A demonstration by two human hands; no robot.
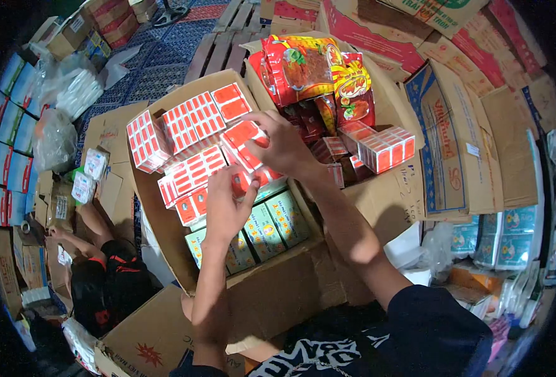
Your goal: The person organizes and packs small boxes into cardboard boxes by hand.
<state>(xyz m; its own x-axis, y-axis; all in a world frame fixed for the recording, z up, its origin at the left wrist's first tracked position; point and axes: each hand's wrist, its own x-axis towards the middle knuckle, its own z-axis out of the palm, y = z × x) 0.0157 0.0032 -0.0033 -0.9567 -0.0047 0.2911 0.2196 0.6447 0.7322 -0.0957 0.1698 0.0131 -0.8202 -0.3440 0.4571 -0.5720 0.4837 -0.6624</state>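
One red-and-white pack (237,139), tilted, above the layers in the open carton (151,220); right hand (281,146) clamped on its near end, thumb on the face, fingers over the edge. Left hand (224,200) lower, just beside it, fingertips against the packs below; whether it grips one, cannot tell. Hands near each other, not joined.

Materials: the pack is box-shaped with a smooth, shiny face, its print a grid of red blocks on white. Carton walls plain brown cardboard, flaps folded out.

Containers: the carton carries more red-and-white packs (193,119) in uneven rows, with green boxes (265,225) standing side by side at the near end. Adjoining carton (385,198): glossy, crinkled red-and-yellow bags (300,70) on the far side, loose red-and-white packs (386,151) nearer. To its right, a carton with a blue printed panel (440,147). Far left, stacked blue boxes (15,157), cloudy plastic bags (55,138); a co-worker in dark clothing (118,286) on the floor.

Hard to make out: small print on the packs, blurred; the adjoining carton's depth, in shadow. Left forearm hides part of the green boxes. Dark lens rim cuts off the corners.
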